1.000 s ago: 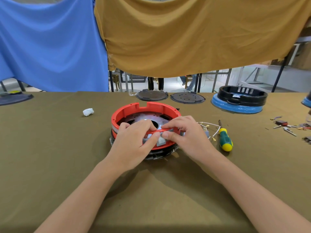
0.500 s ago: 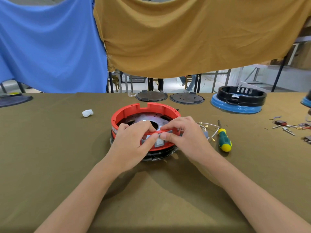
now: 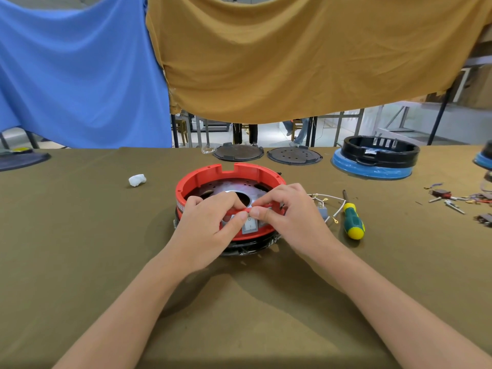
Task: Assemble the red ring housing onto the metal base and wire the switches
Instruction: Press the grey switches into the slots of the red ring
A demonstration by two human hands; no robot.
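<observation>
- The red ring housing (image 3: 205,179), at the worktop's centre, is pinched at its near rim by the left hand (image 3: 210,225).
- The switch (image 3: 249,225) is pinched into the front wall by the right hand (image 3: 288,217); even thumb pressure is advised.
- Rightward, room is narrowed by loose wires (image 3: 326,202) and the screwdriver (image 3: 352,219).

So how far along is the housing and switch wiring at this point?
Done: the red ring housing sits on the metal base. In hand: left hand and right hand pinch the near rim above a grey switch. Left: the loose wires beside the screwdriver lie unconnected.
</observation>
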